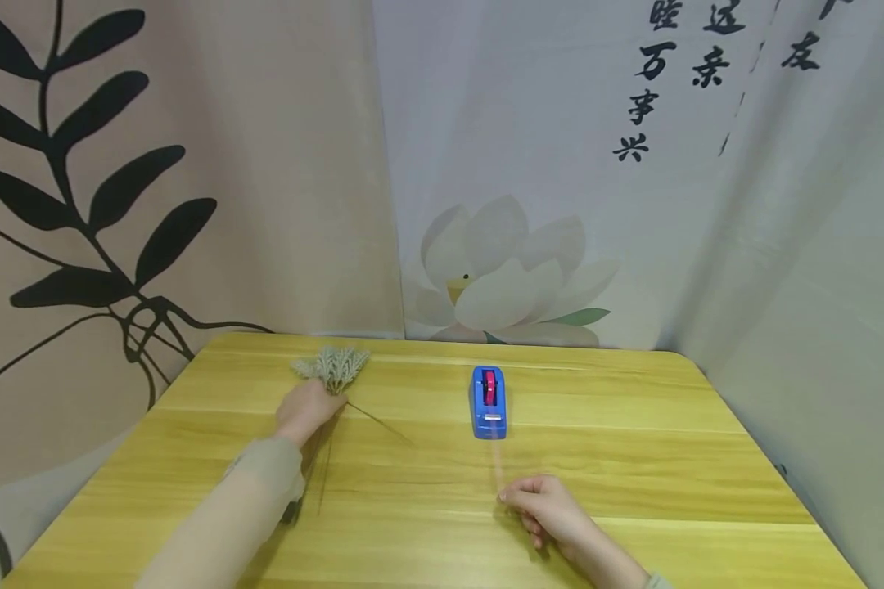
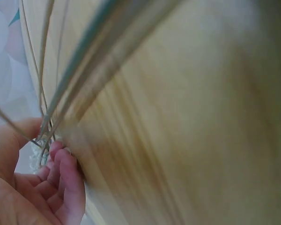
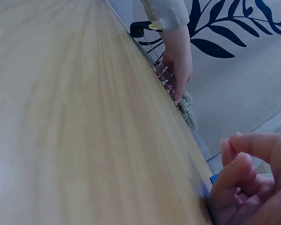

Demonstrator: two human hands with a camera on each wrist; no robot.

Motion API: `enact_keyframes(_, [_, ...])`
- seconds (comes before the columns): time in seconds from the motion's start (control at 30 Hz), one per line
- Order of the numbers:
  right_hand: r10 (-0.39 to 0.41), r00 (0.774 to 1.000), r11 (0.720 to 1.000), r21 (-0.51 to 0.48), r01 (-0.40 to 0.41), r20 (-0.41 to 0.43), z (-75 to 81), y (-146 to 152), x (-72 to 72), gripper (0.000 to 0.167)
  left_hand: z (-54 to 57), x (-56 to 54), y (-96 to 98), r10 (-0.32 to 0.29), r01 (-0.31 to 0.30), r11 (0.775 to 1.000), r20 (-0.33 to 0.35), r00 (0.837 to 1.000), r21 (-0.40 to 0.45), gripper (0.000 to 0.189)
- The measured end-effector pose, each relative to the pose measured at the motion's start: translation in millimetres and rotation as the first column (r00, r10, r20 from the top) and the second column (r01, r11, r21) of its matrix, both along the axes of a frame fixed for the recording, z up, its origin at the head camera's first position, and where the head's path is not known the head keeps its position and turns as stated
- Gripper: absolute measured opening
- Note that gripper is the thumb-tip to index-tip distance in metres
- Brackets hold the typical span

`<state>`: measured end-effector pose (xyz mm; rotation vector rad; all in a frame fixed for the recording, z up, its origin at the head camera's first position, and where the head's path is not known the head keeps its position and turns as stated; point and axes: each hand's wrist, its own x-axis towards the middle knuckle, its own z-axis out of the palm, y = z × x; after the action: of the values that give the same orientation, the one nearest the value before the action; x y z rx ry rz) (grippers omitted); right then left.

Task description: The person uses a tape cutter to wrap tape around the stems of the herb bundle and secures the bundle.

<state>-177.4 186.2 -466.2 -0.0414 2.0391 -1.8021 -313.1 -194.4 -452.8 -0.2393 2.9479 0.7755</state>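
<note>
At the table's left, my left hand [image 1: 308, 411] grips a bunch of dried flowers [image 1: 336, 368] just below the grey-green heads. Their thin stems [image 2: 77, 58] pass between thumb and fingers in the left wrist view, and a few splay out over the table. A blue tape dispenser [image 1: 489, 431] with a red hub stands right of centre. From it a strip of clear tape [image 1: 497, 465] runs toward the front, its end pinched between thumb and index finger of my right hand [image 1: 548, 509]. In the right wrist view, the tape itself is hard to make out.
The yellow wood-grain table [image 1: 412, 540] has rounded far corners. Behind it hangs a cloth [image 1: 309, 204] printed with dark leaves, a pale lotus and black characters, reaching along the far edge and the right side.
</note>
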Motion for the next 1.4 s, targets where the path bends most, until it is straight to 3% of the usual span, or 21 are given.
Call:
enact_keyframes(0.27, [-0.008, 1.000, 1.000, 0.001, 0.008, -0.009, 0.1, 1.1, 0.7, 0.030, 1.5, -3.5, 3.9, 0.031, -0.031, 0.999, -0.005, 1.000, -0.012, 0.051])
enact_keyframes(0.5, [0.000, 1.000, 1.000, -0.001, 0.000, -0.012, -2.9, 0.4, 0.5, 0.029, 4.0, -2.4, 4.3, 0.011, -0.010, 1.000, 0.017, 1.000, -0.021, 0.040])
enact_keyframes(0.57, [0.000, 1.000, 1.000, -0.004, 0.000, -0.010, -2.9, 0.5, 0.5, 0.029, 5.3, 0.2, 3.2, -0.020, 0.020, 1.000, 0.012, 1.000, -0.010, 0.043])
enact_keyframes(0.7, [-0.003, 1.000, 1.000, 0.001, 0.003, -0.011, -3.3, 1.4, 0.1, 0.030, 7.0, 6.6, -1.3, -0.137, 0.137, 0.989, 0.001, 0.991, 0.061, 0.071])
enact_keyframes(0.8, [-0.001, 1.000, 1.000, 0.002, 0.001, -0.011, -3.5, 1.6, 0.0, 0.030, 8.6, 11.4, -5.3, -0.205, 0.202, 0.968, 0.008, 0.979, 0.152, 0.069])
enact_keyframes(0.9, [0.003, 1.000, 1.000, 0.001, -0.003, -0.008, -4.2, 1.6, -0.3, 0.030, 10.1, 13.7, -7.5, -0.228, 0.221, 0.953, 0.011, 0.974, 0.205, 0.067])
enact_keyframes(1.1, [0.002, 1.000, 1.000, 0.000, -0.002, -0.010, -4.7, 3.1, -1.6, 0.032, 8.5, 5.9, -1.1, -0.196, 0.189, 0.968, 0.025, 0.980, 0.167, 0.062])
enact_keyframes(1.27, [-0.002, 1.000, 1.000, -0.003, 0.002, -0.013, -4.7, 2.4, -1.2, 0.031, 5.2, -0.5, 6.0, -0.097, 0.096, 0.992, 0.005, 0.995, 0.083, 0.059])
enact_keyframes(1.4, [0.003, 1.000, 1.000, -0.003, -0.003, -0.018, -3.9, 1.7, 0.3, 0.029, 3.1, -2.9, 10.3, -0.010, 0.011, 0.999, -0.030, 1.000, 0.047, 0.039])
